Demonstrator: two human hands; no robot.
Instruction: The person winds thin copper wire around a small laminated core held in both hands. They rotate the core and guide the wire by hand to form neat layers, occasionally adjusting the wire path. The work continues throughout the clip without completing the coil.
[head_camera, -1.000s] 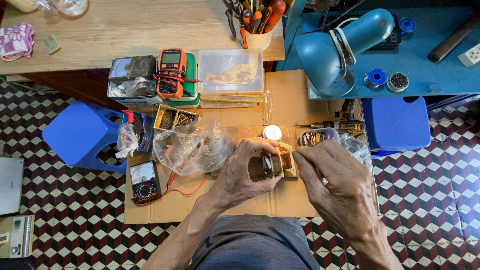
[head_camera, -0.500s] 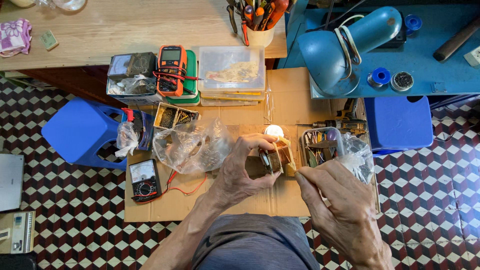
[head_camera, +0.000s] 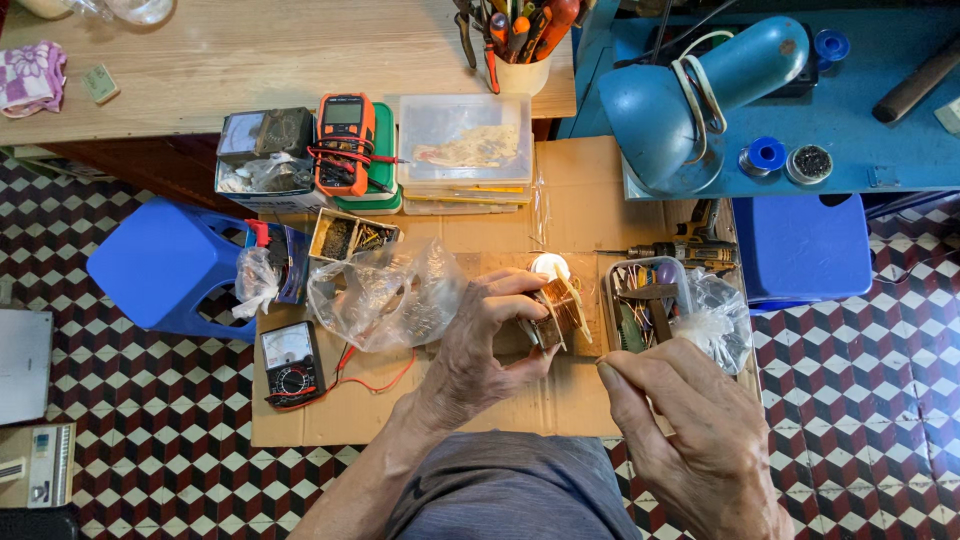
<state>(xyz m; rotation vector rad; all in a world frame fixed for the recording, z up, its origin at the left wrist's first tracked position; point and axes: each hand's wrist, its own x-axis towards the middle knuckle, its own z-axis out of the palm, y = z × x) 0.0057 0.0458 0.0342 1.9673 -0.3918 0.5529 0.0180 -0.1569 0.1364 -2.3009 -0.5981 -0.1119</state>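
My left hand (head_camera: 480, 345) grips a small brown transformer-like coil part (head_camera: 556, 312) over a cardboard sheet (head_camera: 575, 190) on my lap. A white round piece (head_camera: 549, 265) sits just above the part. My right hand (head_camera: 690, 435) is lower right, fingers pinched together near a thin tool tip; what it pinches is too small to make out. A crumpled clear plastic bag (head_camera: 385, 295) lies left of my left hand.
A black analog meter (head_camera: 290, 362) with red leads lies at the cardboard's left. A clear tub of small tools (head_camera: 650, 300), an orange multimeter (head_camera: 345, 140), stacked clear boxes (head_camera: 465, 150), a blue lamp (head_camera: 690, 95) and blue stools (head_camera: 165, 265) surround the work area.
My right hand has drawn back from the coil part toward the lower right. My left hand keeps its hold on the part.
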